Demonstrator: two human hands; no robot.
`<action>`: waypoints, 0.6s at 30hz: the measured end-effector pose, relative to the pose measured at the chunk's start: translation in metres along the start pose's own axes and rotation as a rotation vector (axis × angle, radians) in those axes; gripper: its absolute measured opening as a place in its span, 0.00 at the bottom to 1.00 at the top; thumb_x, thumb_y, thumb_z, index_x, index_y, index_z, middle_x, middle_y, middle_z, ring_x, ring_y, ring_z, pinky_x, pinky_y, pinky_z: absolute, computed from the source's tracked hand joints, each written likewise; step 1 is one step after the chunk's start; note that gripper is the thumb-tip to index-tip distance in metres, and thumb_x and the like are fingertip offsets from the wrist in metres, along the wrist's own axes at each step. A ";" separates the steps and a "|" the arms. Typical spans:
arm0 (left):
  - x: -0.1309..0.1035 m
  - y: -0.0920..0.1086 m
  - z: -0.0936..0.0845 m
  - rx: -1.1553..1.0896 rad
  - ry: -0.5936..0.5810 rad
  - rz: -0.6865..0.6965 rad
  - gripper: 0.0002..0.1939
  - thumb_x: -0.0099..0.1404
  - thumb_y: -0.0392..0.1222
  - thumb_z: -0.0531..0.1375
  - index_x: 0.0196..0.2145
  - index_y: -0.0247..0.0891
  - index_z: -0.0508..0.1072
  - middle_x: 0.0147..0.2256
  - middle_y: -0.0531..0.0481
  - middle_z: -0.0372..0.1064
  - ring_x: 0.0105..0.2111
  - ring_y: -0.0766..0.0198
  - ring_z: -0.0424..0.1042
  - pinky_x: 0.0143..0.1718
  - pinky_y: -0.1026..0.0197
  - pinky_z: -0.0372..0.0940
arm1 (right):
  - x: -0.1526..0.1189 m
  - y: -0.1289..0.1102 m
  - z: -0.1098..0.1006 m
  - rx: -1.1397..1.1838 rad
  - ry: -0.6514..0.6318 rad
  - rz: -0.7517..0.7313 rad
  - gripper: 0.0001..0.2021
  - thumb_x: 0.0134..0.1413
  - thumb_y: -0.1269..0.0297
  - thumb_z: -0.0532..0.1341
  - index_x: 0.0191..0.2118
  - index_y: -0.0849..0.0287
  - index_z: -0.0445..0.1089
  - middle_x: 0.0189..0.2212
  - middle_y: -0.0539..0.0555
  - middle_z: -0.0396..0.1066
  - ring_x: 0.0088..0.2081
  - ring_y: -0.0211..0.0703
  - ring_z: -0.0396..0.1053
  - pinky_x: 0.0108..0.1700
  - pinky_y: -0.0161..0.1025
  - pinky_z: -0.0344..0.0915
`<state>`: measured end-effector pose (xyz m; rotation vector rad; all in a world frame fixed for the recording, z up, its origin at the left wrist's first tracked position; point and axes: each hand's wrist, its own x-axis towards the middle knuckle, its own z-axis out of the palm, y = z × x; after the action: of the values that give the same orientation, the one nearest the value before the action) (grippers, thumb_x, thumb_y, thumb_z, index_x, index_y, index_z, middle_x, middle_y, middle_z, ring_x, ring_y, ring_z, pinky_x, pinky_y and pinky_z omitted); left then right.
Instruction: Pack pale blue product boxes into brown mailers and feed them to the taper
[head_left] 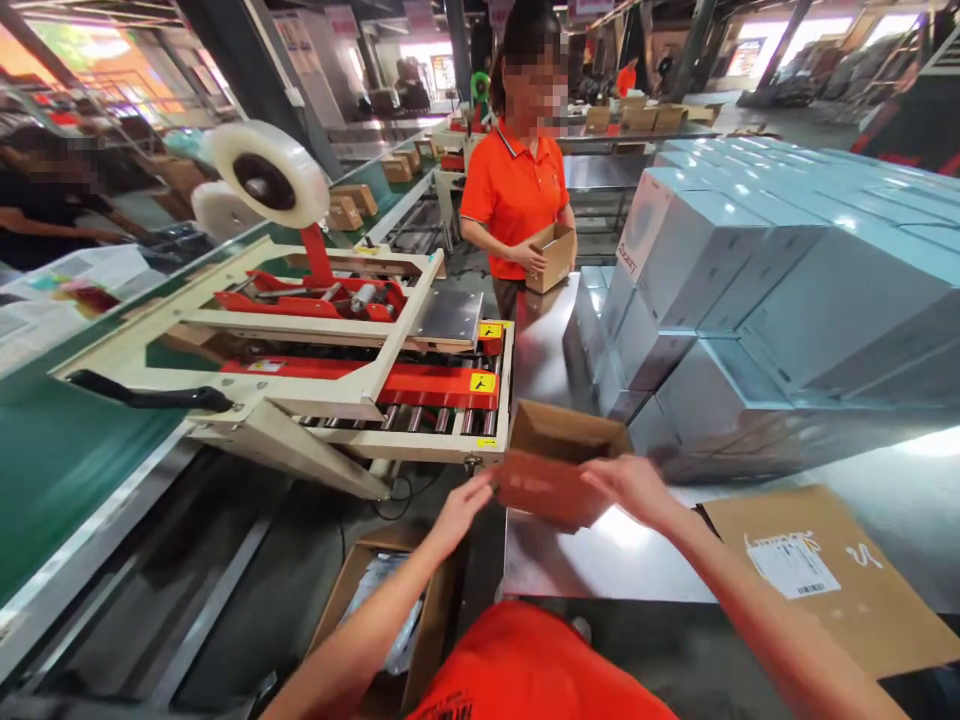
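A small cardboard box point(551, 490) with an open top is tilted over the near end of the metal table point(540, 565). My left hand point(466, 507) has its fingertips pinched at the box's left edge. Across from it, my right hand point(631, 487) is closed on the near right rim, thumb and fingers on the cardboard wall. The inside of the box is in shadow, and its floor is hidden from me.
Stacked pale blue-white boxes point(750, 260) fill the table's right side. A flat labelled carton point(832, 580) lies near right. On the left stands a taping machine point(360, 380) with rollers. Across the table, a person point(517, 200) holds another small box point(553, 260). An open carton point(360, 570) sits below.
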<state>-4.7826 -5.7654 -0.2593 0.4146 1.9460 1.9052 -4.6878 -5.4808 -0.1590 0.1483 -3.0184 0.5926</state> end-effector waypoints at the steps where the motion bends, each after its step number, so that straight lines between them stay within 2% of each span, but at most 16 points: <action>1: 0.011 0.007 -0.002 -0.114 0.042 -0.038 0.38 0.61 0.69 0.57 0.59 0.40 0.71 0.63 0.41 0.65 0.66 0.44 0.57 0.68 0.38 0.49 | -0.001 -0.019 0.009 -0.124 -0.058 -0.079 0.18 0.65 0.54 0.53 0.37 0.57 0.77 0.30 0.56 0.79 0.32 0.46 0.74 0.37 0.38 0.62; 3: 0.031 0.019 0.001 -0.248 0.122 -0.037 0.37 0.66 0.68 0.52 0.62 0.41 0.69 0.64 0.44 0.64 0.66 0.46 0.59 0.67 0.41 0.51 | 0.000 -0.048 0.023 -0.231 -0.168 -0.159 0.15 0.65 0.59 0.54 0.37 0.57 0.76 0.28 0.55 0.78 0.30 0.45 0.74 0.35 0.37 0.62; 4: 0.038 0.023 0.005 -0.244 0.153 -0.011 0.35 0.66 0.67 0.53 0.61 0.41 0.69 0.63 0.45 0.64 0.66 0.48 0.59 0.68 0.43 0.51 | 0.003 -0.055 0.023 -0.230 -0.184 -0.178 0.14 0.66 0.60 0.54 0.37 0.56 0.76 0.29 0.53 0.79 0.31 0.44 0.75 0.34 0.36 0.62; 5: 0.044 0.025 0.010 -0.208 0.174 0.019 0.34 0.66 0.65 0.54 0.60 0.41 0.71 0.63 0.45 0.64 0.66 0.49 0.58 0.69 0.44 0.49 | 0.007 -0.056 0.015 -0.225 -0.142 -0.182 0.14 0.66 0.60 0.53 0.38 0.54 0.76 0.32 0.53 0.80 0.33 0.43 0.75 0.35 0.35 0.64; 6: 0.048 0.027 0.015 -0.167 0.189 0.042 0.33 0.65 0.64 0.56 0.58 0.39 0.73 0.62 0.45 0.65 0.66 0.49 0.58 0.69 0.46 0.48 | 0.012 -0.050 -0.003 -0.250 -0.032 -0.158 0.16 0.68 0.59 0.51 0.40 0.53 0.76 0.35 0.52 0.80 0.36 0.42 0.76 0.38 0.35 0.65; 7: 0.051 0.027 0.021 -0.135 0.186 0.057 0.32 0.65 0.64 0.57 0.57 0.38 0.74 0.62 0.44 0.66 0.66 0.49 0.58 0.69 0.46 0.48 | 0.018 -0.039 -0.027 -0.295 0.137 -0.100 0.17 0.69 0.59 0.49 0.42 0.52 0.76 0.40 0.53 0.80 0.41 0.43 0.75 0.43 0.36 0.67; 9: 0.054 0.026 0.034 -0.114 0.141 0.082 0.33 0.65 0.64 0.56 0.57 0.37 0.74 0.62 0.43 0.65 0.66 0.50 0.58 0.70 0.46 0.47 | 0.030 -0.007 -0.087 -0.437 0.592 0.121 0.19 0.69 0.57 0.48 0.49 0.56 0.74 0.50 0.59 0.75 0.50 0.50 0.71 0.53 0.46 0.66; 10: 0.055 0.026 0.041 -0.112 0.109 0.093 0.33 0.65 0.63 0.56 0.57 0.36 0.73 0.63 0.43 0.64 0.67 0.50 0.57 0.70 0.46 0.47 | 0.035 0.009 -0.115 -0.470 0.713 0.224 0.21 0.68 0.56 0.49 0.53 0.62 0.71 0.56 0.67 0.69 0.55 0.60 0.66 0.56 0.55 0.63; 11: 0.056 0.026 0.048 -0.110 0.077 0.099 0.34 0.65 0.63 0.56 0.58 0.36 0.72 0.63 0.42 0.63 0.67 0.51 0.57 0.70 0.47 0.47 | 0.038 0.023 -0.137 -0.512 0.769 0.303 0.22 0.67 0.57 0.49 0.56 0.66 0.69 0.59 0.72 0.65 0.57 0.66 0.63 0.56 0.62 0.61; 12: 0.056 0.026 0.055 -0.108 0.047 0.101 0.35 0.65 0.63 0.55 0.59 0.35 0.71 0.64 0.42 0.62 0.67 0.51 0.57 0.70 0.47 0.47 | 0.040 0.033 -0.151 -0.559 0.767 0.358 0.23 0.66 0.59 0.50 0.57 0.70 0.67 0.61 0.76 0.60 0.59 0.71 0.59 0.55 0.66 0.60; 14: 0.058 0.028 0.066 -0.111 0.006 0.091 0.36 0.65 0.64 0.55 0.59 0.34 0.71 0.64 0.41 0.62 0.67 0.50 0.57 0.70 0.47 0.47 | 0.036 0.042 -0.155 -0.652 0.690 0.390 0.22 0.65 0.63 0.53 0.58 0.70 0.67 0.64 0.76 0.55 0.63 0.75 0.53 0.55 0.70 0.58; 16: 0.060 0.031 0.074 -0.118 -0.013 0.083 0.36 0.64 0.64 0.56 0.59 0.34 0.71 0.64 0.40 0.62 0.67 0.50 0.56 0.70 0.47 0.46 | 0.025 0.036 -0.139 -0.724 0.642 0.369 0.20 0.63 0.65 0.56 0.59 0.61 0.67 0.67 0.71 0.53 0.65 0.75 0.50 0.56 0.70 0.56; 18: 0.062 0.035 0.078 -0.127 -0.018 0.082 0.35 0.64 0.63 0.56 0.59 0.35 0.72 0.64 0.41 0.62 0.67 0.50 0.56 0.70 0.47 0.46 | 0.009 0.025 -0.121 -0.695 0.639 0.322 0.20 0.61 0.66 0.59 0.59 0.53 0.68 0.66 0.68 0.56 0.64 0.73 0.54 0.57 0.70 0.55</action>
<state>-4.8030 -5.6663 -0.2292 0.4798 1.8100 2.0555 -4.6941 -5.4129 -0.0555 -0.4699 -2.4317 -0.3642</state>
